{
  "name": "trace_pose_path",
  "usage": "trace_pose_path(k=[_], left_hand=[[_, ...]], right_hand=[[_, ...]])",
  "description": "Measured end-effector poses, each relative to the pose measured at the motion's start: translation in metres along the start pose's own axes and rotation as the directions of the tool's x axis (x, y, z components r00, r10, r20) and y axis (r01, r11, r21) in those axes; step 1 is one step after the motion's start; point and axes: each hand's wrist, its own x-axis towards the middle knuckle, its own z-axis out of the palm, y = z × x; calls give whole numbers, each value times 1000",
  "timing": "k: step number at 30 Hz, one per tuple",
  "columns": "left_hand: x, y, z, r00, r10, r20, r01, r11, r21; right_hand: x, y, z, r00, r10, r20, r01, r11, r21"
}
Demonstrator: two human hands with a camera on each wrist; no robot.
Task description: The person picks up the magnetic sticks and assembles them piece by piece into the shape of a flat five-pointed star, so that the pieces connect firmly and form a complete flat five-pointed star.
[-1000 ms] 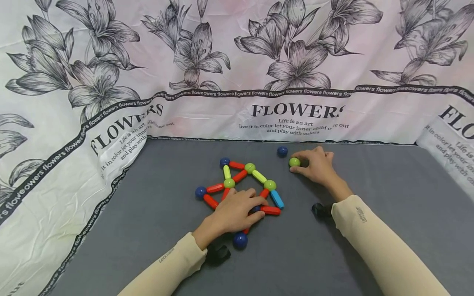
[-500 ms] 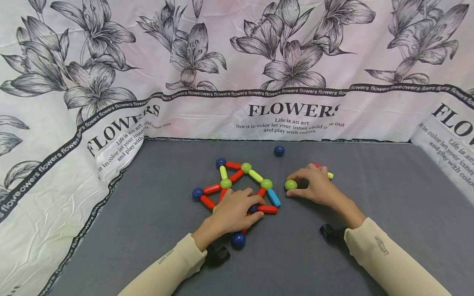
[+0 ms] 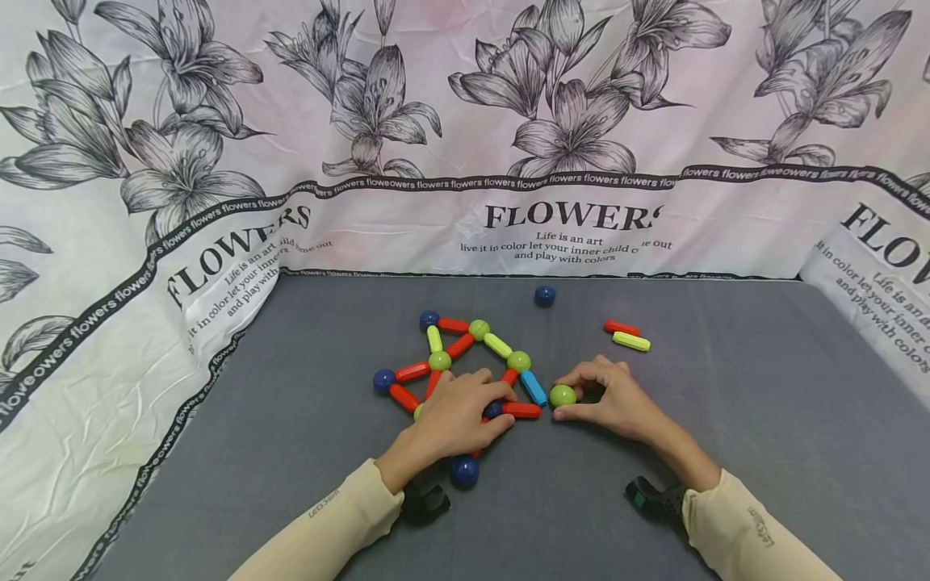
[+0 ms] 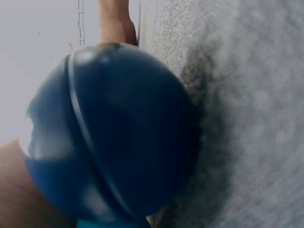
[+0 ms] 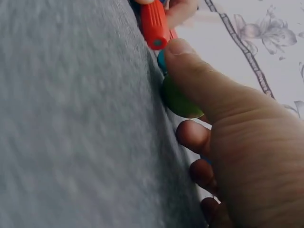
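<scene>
A flat figure of magnetic rods and balls lies on the grey table; a red rod [image 3: 412,371] and a light-green ball [image 3: 439,361] are among its parts. My left hand [image 3: 458,411] lies over its lower part, thumb and index finger about a dark-blue ball [image 3: 493,409] with a red rod [image 3: 521,411] sticking out to the right. A larger-looking blue ball [image 3: 465,471] sits below that hand and fills the left wrist view. My right hand [image 3: 613,399] pinches a light-green ball [image 3: 563,395] between thumb and fingers, just right of the free ends of the blue rod [image 3: 534,388] and red rod.
A loose red rod [image 3: 622,328] and a yellow-green rod [image 3: 631,341] lie side by side beyond my right hand. A loose blue ball [image 3: 545,296] stands near the table's back edge. A flower-printed cloth [image 3: 392,226] hangs behind.
My right hand has brought the light-green ball from the back of the table towards me, close to the figure. Two loose rods have come into sight behind it. My left hand stays in place.
</scene>
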Motion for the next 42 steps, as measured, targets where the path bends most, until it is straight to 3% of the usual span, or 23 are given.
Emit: trace_pose_path(k=[15,25,42], left_hand=[[-1,-1,2,1000,-6,-1,6,1000,4],[0,0,1,1000,-6,12,6,1000,13],[1,-1,1,1000,18,16,-19,998,53]], right_hand=[[-7,-9,8,996,-8,86,4,999,53],[-7,-19,16,998,-37,49,38,999,-24],[-7,-18,20,998,-69,5,69,997,-24]])
